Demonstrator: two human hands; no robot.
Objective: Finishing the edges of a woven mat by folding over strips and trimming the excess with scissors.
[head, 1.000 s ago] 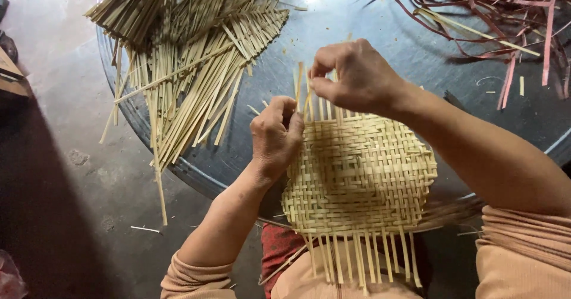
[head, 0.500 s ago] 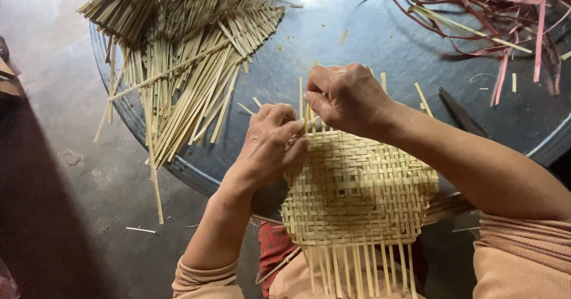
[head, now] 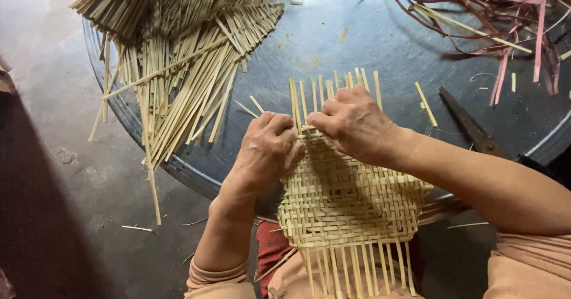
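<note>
A half-woven mat of pale bamboo strips [head: 348, 201] lies at the near edge of a round dark metal table [head: 333, 43], with loose strip ends sticking out toward me and away from me. My left hand [head: 267, 147] is closed on the mat's far left edge. My right hand [head: 354, 123] is closed on the mat's far edge beside it, pinching the upright strips there. The two hands nearly touch.
A big heap of loose pale bamboo strips [head: 178, 55] covers the table's left part and overhangs its rim. Reddish-purple strips [head: 493, 13] lie at the far right. A dark blade-like tool [head: 470, 123] rests to the right of my right hand. Grey floor [head: 53, 156] lies left.
Both hands have come closer together on the mat's far edge; the right hand has dropped lower onto the weave. More upright strip ends now show beyond the hands.
</note>
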